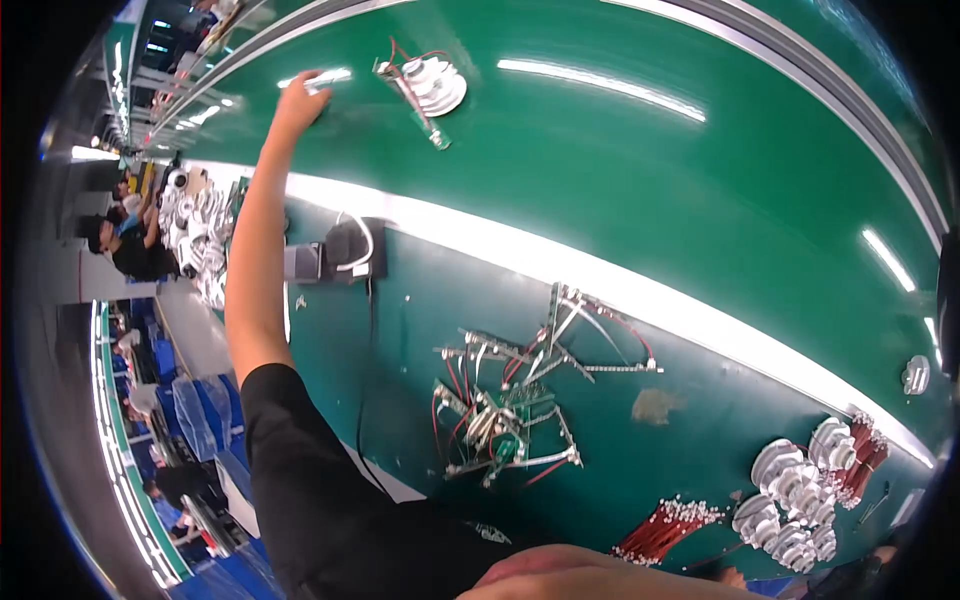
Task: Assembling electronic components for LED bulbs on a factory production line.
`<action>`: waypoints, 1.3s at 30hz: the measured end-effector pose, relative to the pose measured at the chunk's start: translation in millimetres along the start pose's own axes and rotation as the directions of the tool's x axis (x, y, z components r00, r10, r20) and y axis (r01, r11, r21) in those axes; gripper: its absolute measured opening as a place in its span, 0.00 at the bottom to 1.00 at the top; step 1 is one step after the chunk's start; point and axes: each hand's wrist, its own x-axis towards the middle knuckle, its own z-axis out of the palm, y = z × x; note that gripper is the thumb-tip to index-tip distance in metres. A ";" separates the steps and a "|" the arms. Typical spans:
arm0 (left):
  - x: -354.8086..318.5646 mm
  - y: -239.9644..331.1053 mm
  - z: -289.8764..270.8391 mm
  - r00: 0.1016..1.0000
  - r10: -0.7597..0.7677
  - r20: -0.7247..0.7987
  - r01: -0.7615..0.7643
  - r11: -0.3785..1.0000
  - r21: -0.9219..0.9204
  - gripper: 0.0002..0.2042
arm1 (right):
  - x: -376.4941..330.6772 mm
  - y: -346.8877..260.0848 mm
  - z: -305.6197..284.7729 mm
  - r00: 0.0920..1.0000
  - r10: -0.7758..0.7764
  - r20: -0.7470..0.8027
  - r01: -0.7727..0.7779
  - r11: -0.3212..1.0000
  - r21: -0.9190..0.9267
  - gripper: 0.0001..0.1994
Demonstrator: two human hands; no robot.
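Note:
My left arm stretches far out over the green conveyor belt (pixel 620 190). My left hand (pixel 298 100) rests on the belt with fingers bent down and nothing clearly in it. A pale streak at its fingertips looks like glare. To its right, apart from the hand, a white ribbed round part (pixel 438 84) lies on the belt with red wires and a metal strip. A blurred skin-coloured shape (pixel 590 575) at the lower edge may be my right hand; its fingers are hidden.
A tangle of metal strips with red wires (pixel 505 405) lies on the dark green bench. White ribbed parts (pixel 795 490) and red wire bundles (pixel 665 525) sit at the lower right. A black device with a white cable (pixel 350 250) stands near my arm. Other workers sit far left.

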 end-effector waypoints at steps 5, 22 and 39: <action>14.1 -19.3 67.7 0.982 -0.070 -0.173 0.174 0.673 0.719 0.30 | -15.3 -24.9 1.1 0.970 0.183 0.159 -0.157 0.974 -0.163 0.12; -154.4 94.5 -25.2 0.984 0.140 -0.108 -0.087 0.917 0.389 0.36 | -3.8 -98.5 -79.1 0.990 -0.072 -0.121 0.009 0.891 -0.455 0.10; -369.4 317.8 3.5 0.937 0.346 0.044 0.315 -0.784 -0.535 0.33 | -93.9 -177.3 -167.9 0.717 0.054 -0.695 0.528 0.607 0.593 0.06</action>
